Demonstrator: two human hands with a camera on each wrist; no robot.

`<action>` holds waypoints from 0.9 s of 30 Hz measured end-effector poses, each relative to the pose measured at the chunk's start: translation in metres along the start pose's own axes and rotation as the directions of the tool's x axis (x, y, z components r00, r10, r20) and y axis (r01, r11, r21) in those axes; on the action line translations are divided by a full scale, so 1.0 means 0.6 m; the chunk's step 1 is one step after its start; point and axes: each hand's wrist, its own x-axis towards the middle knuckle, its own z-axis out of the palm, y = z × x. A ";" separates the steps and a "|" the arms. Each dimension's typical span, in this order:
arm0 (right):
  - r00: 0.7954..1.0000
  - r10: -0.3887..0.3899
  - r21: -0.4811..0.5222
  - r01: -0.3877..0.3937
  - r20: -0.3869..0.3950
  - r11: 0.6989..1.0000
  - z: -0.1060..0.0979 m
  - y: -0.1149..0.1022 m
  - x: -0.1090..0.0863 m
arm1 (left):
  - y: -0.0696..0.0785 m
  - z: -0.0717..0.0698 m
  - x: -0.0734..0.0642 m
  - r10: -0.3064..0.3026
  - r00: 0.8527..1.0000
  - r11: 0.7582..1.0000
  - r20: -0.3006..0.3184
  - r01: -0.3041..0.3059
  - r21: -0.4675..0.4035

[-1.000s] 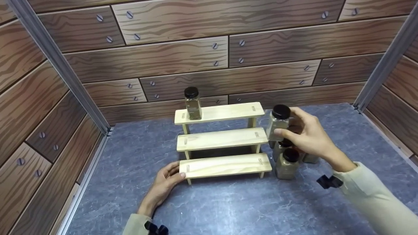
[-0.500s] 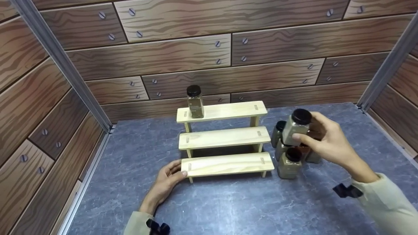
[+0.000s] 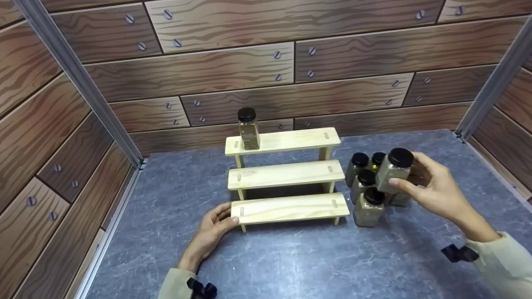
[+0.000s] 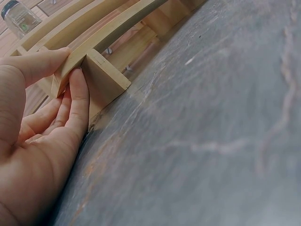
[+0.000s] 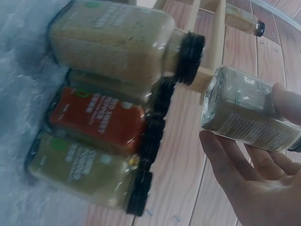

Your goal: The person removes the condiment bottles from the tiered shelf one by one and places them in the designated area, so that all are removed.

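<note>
A three-tier wooden shelf rack (image 3: pixel 286 176) stands on the table. My left hand (image 3: pixel 211 229) pinches the left end of its lowest step, the thumb on top and fingers beneath, as the left wrist view shows up close (image 4: pixel 51 113). My right hand (image 3: pixel 436 189) holds a square spice jar (image 3: pixel 394 171) with a black lid, raised above a cluster of similar jars. In the right wrist view that held jar (image 5: pixel 249 108) lies between thumb and fingers. One spice jar (image 3: pixel 249 132) stands upright at the left of the top step.
Several spice jars (image 3: pixel 369 209) with black lids stand close together right of the rack. Among them a jar of red powder (image 5: pixel 99 117) shows in the right wrist view. Wood-patterned walls (image 3: pixel 232 70) with grey metal corner posts (image 3: pixel 89 89) enclose the marbled table (image 3: pixel 282 257).
My right hand has carried the spice jar rightward and slightly down, from beside the rack's right end to over the jar cluster. My left hand stays on the rack.
</note>
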 end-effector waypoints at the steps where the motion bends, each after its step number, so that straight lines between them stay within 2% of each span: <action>1: 1.000 0.000 -0.010 0.000 -0.002 1.000 -0.003 0.003 -0.002 | 0.000 0.000 0.000 0.001 1.000 1.000 -0.001 -0.001 0.002; 5: 1.000 0.003 -0.027 -0.004 -0.008 1.000 -0.010 0.014 -0.011 | -0.001 0.000 0.000 0.002 1.000 1.000 -0.001 -0.002 0.004; 16: 0.999 0.009 0.004 -0.009 -0.033 1.000 -0.011 0.036 -0.032 | 0.000 0.001 -0.001 -0.001 1.000 1.000 0.003 0.001 -0.007; 27: 0.999 0.021 0.044 -0.020 -0.038 0.999 0.001 0.060 -0.054 | -0.001 0.000 0.000 0.005 1.000 1.000 -0.001 -0.005 -0.004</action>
